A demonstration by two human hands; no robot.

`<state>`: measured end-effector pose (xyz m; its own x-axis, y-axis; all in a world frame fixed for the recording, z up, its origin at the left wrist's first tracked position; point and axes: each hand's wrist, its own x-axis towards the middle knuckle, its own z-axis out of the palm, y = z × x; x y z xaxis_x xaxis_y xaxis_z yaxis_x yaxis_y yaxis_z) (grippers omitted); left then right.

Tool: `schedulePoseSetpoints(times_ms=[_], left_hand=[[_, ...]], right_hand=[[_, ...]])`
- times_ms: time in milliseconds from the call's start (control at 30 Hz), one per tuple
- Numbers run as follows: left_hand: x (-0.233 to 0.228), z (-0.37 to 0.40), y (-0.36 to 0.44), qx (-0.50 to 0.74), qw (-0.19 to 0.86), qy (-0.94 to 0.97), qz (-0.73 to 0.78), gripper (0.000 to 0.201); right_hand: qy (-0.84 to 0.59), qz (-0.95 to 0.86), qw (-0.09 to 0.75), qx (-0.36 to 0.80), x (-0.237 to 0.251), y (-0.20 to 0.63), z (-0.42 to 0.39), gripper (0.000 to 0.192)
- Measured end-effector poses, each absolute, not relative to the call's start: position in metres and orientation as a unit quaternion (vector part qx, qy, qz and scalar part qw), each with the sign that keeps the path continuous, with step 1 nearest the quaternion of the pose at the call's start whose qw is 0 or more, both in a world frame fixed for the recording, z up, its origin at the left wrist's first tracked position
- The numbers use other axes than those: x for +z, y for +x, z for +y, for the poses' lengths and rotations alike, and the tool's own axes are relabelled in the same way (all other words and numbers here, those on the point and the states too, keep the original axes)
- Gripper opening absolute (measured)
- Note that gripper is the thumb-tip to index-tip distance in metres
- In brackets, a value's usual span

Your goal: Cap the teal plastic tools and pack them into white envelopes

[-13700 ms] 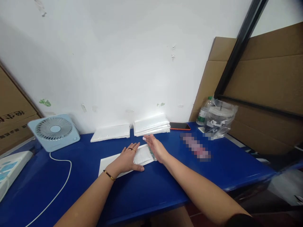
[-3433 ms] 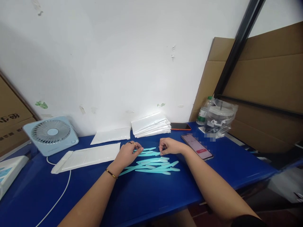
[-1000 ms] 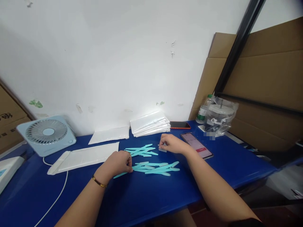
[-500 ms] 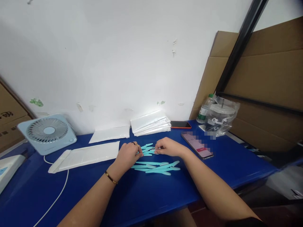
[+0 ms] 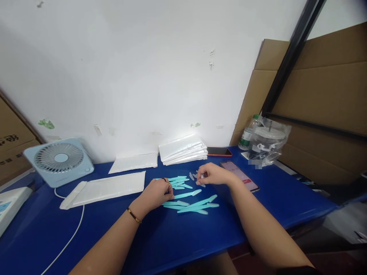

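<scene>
Left hand (image 5: 157, 193) has thumb and fingertips closed in a pinch on a slim turquoise plastic stick with a pale tip (image 5: 187, 194), at its left end, apparently so the tip stays free toward the right; right hand (image 5: 214, 175) is curled, thumb and index close together over small translucent oblong pieces (image 5: 191, 176), cannot tell if it grips one; held stick sits between an overlapping upper pile of turquoise sticks (image 5: 180, 178) and a looser lower group of turquoise sticks (image 5: 197, 205), gap probably keeping the two apart; all lie on the glossy blue tabletop (image 5: 172, 244), pale tips mostly rightward, likely for easy reach; flat white film sleeve (image 5: 110, 188) lies left of the hands, perhaps there to leave working room; stacked white packets (image 5: 183, 151) sit behind, against the wall.
</scene>
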<state>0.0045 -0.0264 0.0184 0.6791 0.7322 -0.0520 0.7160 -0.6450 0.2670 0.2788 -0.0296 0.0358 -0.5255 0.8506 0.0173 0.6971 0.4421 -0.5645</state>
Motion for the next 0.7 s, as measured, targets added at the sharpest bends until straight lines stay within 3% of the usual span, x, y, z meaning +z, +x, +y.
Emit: schedulePoseSetpoints(times_ms=[133, 433, 567, 700], left_hand=[[0.021, -0.025, 0.003, 0.048, 0.113, 0.902, 0.413, 0.016], [0.030, -0.019, -0.004, 0.091, 0.046, 0.878, 0.467, 0.018], [0.035, -0.019, -0.014, 0.090, 0.104, 0.869, 0.475, 0.024], [0.038, -0.027, -0.021, -0.011, 0.202, 0.877, 0.436, 0.027]], right_hand=[[-0.439, -0.846, 0.098, 0.287, 0.036, 0.269, -0.033, 0.036], [-0.484, -0.827, 0.140, 0.248, 0.026, 0.276, -0.022, 0.025], [-0.540, -0.797, 0.194, 0.186, 0.029, 0.285, -0.021, 0.022], [-0.511, -0.812, 0.219, 0.180, 0.032, 0.282, -0.024, 0.017]])
